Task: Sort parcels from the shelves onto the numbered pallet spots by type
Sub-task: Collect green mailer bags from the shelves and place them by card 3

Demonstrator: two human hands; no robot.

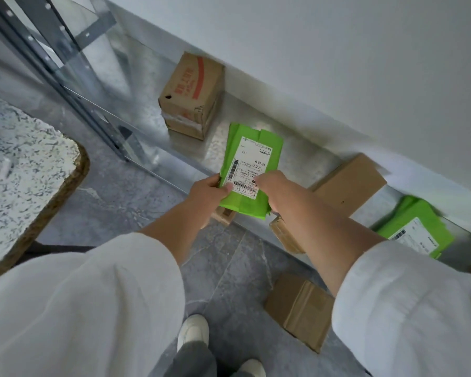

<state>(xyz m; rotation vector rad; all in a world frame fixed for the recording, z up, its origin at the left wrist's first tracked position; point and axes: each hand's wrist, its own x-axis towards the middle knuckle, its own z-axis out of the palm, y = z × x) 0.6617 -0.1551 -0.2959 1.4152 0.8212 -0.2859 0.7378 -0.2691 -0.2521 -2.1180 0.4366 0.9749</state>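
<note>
We record both hands on one green parcel (252, 170), a flat mailer with a white shipping label facing up. The left hand (207, 190) grips its near left corner, thumb lying on the label and fingers curled under the edge. The right hand (272, 186) grips the near right edge, fingers closed over the label's lower part. The parcel lies across the front edge of the low metal shelf (136, 85). We cannot tell whether its far end rests on the shelf.

On the shelf behind it stands a brown carton with red print (192, 96), close to the wall. A plain brown box (348, 186) lies to the right of the hands, and a second green parcel (416, 229) lies further right, well apart from the first. A taped brown box (283, 235) shows partly under the right forearm. Another cardboard box (299, 308) sits on the grey floor (120, 197) near the person's white shoes (193, 333). A speckled board (25, 172) occupies the left of the view.
</note>
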